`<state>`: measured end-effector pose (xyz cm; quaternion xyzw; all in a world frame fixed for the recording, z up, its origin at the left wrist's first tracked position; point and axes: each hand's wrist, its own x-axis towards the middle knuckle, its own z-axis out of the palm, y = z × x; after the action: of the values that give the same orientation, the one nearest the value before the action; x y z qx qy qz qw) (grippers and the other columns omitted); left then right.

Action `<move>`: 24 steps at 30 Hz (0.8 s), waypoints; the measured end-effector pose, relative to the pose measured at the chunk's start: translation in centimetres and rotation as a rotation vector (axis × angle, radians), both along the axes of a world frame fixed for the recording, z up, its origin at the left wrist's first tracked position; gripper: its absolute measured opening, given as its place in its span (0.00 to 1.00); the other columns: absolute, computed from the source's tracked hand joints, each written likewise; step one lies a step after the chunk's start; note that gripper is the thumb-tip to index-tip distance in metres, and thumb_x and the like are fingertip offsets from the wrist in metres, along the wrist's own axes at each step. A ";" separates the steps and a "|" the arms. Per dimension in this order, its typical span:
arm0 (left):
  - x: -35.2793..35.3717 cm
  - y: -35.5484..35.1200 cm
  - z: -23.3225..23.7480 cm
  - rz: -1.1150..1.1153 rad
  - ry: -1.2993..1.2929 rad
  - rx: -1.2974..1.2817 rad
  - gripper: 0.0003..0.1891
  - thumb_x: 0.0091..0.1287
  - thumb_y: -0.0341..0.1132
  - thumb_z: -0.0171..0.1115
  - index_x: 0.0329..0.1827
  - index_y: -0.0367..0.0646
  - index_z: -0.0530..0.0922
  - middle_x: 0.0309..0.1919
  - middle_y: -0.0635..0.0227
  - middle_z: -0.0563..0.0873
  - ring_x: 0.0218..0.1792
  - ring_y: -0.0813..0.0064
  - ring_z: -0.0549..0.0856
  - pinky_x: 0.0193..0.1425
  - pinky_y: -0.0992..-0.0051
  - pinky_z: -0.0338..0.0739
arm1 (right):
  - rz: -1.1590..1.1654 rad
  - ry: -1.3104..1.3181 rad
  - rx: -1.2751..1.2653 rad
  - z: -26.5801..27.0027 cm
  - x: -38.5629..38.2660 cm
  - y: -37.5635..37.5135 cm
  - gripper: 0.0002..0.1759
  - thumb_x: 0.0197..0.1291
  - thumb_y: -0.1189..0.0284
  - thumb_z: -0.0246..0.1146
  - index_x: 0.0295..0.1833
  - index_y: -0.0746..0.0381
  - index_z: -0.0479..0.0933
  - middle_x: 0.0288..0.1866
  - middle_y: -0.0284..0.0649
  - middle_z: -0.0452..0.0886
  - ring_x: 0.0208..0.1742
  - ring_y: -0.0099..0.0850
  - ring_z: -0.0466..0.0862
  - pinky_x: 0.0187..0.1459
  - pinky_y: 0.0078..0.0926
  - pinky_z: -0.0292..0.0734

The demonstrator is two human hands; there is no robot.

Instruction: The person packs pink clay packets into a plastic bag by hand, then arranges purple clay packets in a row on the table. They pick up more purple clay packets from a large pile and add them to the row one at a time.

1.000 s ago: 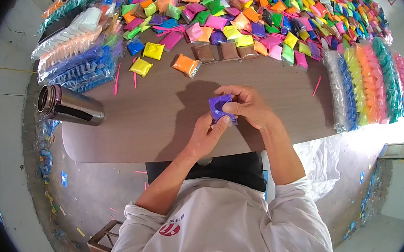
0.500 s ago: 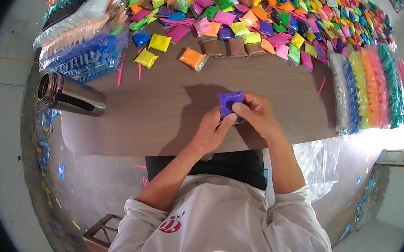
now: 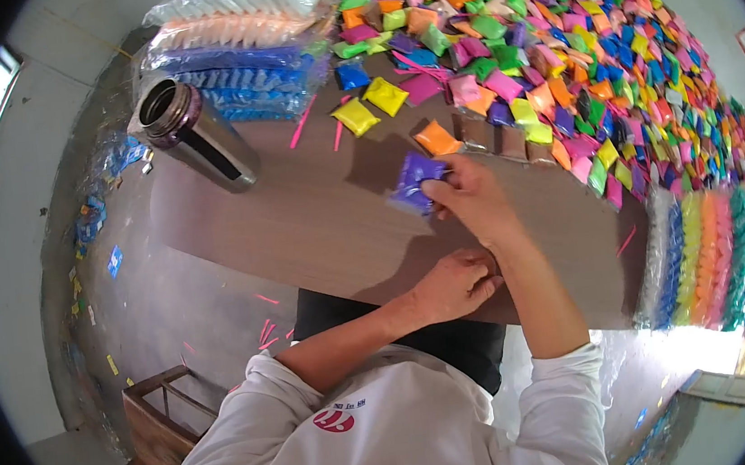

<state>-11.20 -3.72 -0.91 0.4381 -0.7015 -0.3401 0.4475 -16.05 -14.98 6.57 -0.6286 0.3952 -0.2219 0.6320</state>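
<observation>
My right hand (image 3: 470,197) pinches a small purple packet (image 3: 414,176) between thumb and fingers, tilted above the table (image 3: 314,193). Below it, my left hand (image 3: 458,285) is closed near the table's front edge, close to my right wrist. Its curled fingers hide whatever they may hold. Just beyond the purple packet lie an orange packet (image 3: 437,138) and several brown packets (image 3: 511,142) in a row. Two yellow packets (image 3: 385,96) rest further left.
A heap of multicoloured packets (image 3: 572,57) covers the far side. An uncapped steel flask (image 3: 217,149) stands at left, before bagged packet strips (image 3: 238,79). More colourful strips (image 3: 707,261) line the right end. Pink strips (image 3: 303,122) lie about; a wooden chair (image 3: 161,427) is lower left.
Both hands held the purple packet before; now only my right hand has it, moved slightly up and away. My left hand has let go and drawn back. The view has turned.
</observation>
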 end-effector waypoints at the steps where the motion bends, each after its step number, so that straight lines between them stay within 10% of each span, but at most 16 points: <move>1: 0.0 0.0 0.3 0.016 0.048 -0.033 0.08 0.67 0.32 0.64 0.46 0.38 0.81 0.43 0.54 0.84 0.46 0.50 0.83 0.51 0.59 0.79 | 0.046 0.028 0.001 0.0 1.7 -0.1 0.21 0.64 0.74 0.66 0.60 0.70 0.75 0.34 0.36 0.82 0.31 0.22 0.81 0.30 0.20 0.78; 15: 0.5 0.4 -1.0 0.004 0.228 -0.096 0.15 0.65 0.28 0.63 0.55 0.41 0.80 0.54 0.54 0.82 0.55 0.48 0.80 0.59 0.59 0.76 | 0.310 0.066 0.096 -3.0 16.4 0.2 0.21 0.60 0.75 0.66 0.57 0.71 0.75 0.34 0.46 0.85 0.32 0.31 0.88 0.31 0.28 0.83; 21: 0.6 0.6 -1.4 -0.029 0.278 -0.019 0.14 0.66 0.29 0.67 0.54 0.41 0.81 0.53 0.59 0.83 0.53 0.58 0.81 0.57 0.64 0.77 | 0.237 0.405 -0.856 -2.5 16.9 1.8 0.22 0.59 0.66 0.69 0.58 0.61 0.78 0.34 0.48 0.86 0.39 0.43 0.88 0.39 0.41 0.83; 24: 0.2 0.6 -1.0 -0.070 0.507 0.062 0.12 0.68 0.31 0.66 0.53 0.40 0.81 0.51 0.61 0.84 0.51 0.63 0.81 0.55 0.66 0.77 | 0.312 0.309 -0.916 -2.7 16.8 2.5 0.20 0.59 0.62 0.68 0.55 0.56 0.81 0.39 0.49 0.87 0.41 0.50 0.86 0.44 0.47 0.81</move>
<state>-10.99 -3.07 -1.96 0.3278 -0.5710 -0.4758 0.5832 0.76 -12.47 3.89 -0.9184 0.2475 -0.1797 0.2510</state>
